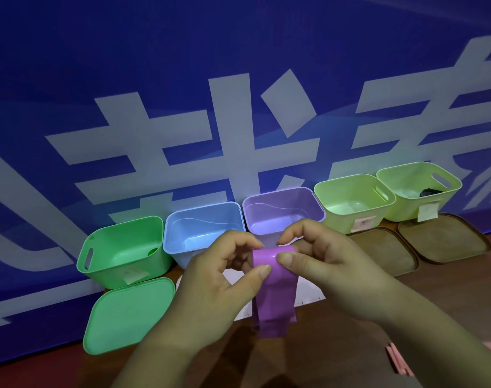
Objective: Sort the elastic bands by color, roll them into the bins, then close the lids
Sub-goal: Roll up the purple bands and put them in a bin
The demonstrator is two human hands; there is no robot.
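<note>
The person is holding a purple elastic band (275,292) up in both hands, just in front of the purple bin (283,211). The left hand (219,278) is pinching the band's top between thumb and forefinger. The right hand (322,264) is pinching it the same way right beside it, so the two hands are close together with their thumbs nearly meeting on the band's face. The top of the band is curling over between the fingers. The rest is hanging down flat toward the wooden table (336,345); I cannot tell whether its lower end is touching the wood.

The purple bin is standing open in the middle of a row against a blue banner (154,65). Directly left of it a blue bin (202,228) is standing open. Left again is a green bin (121,250) with a small green thing (154,251) lying inside, and a green lid (129,315) is lying flat in front of that one. Right of the purple bin a first yellow-green bin (353,203) and a second yellow-green bin (417,189) are standing open side by side. The second one is holding something dark (431,191) that I cannot make out. One brown lid (384,253) is lying in front of the first, and another brown lid (443,239) is lying in front of the second. In front of the purple bin, mostly hidden behind the hands, a white flat sheet (308,292) is lying on the table. Well off to the right of the purple bin, down at the near side, some pink strips (398,359) are lying.
</note>
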